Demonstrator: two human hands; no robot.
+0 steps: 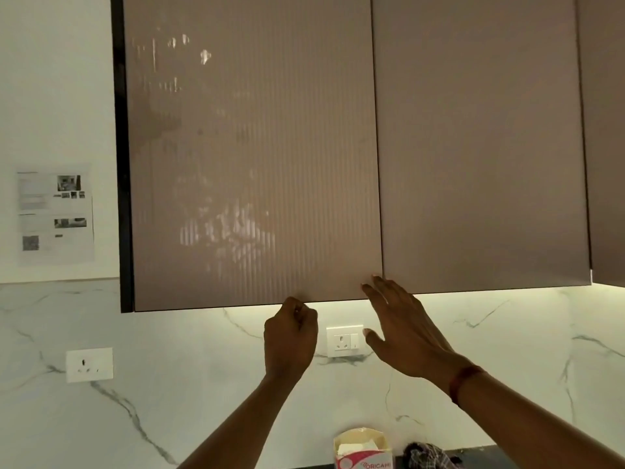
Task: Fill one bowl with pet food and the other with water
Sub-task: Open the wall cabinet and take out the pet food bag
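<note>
The left hand [291,336] is raised to the lower edge of the left door [253,147], a ribbed cabinet front. Its fingers are clenched, knuckles up against that edge, gripping it from below; the fingertips themselves are hidden behind the hand.

The right hand [402,326] is flat and released, holding nothing. Its fingers are straight and slightly spread, and the fingertips [373,280] touch the bottom right corner of the left door, at the seam with the plain right door [480,147]. The thumb sticks out to the left, apart from the fingers. A red band [463,384] circles the right wrist.

Both doors sit flush.

A socket [345,341] is on the marble wall [169,384] between the two hands, below the right fingertips and just beside the thumb tip. Well below the right fingers, at the bottom edge of the view, stand an open box [363,448] of tissues and, just right of it, a dark crumpled cloth [429,455]. Well left of the left fingers are a far socket [89,363] and, above it, a printed paper [55,214] stuck to the wall.

Where the bowls and food are cannot be told from this view.
</note>
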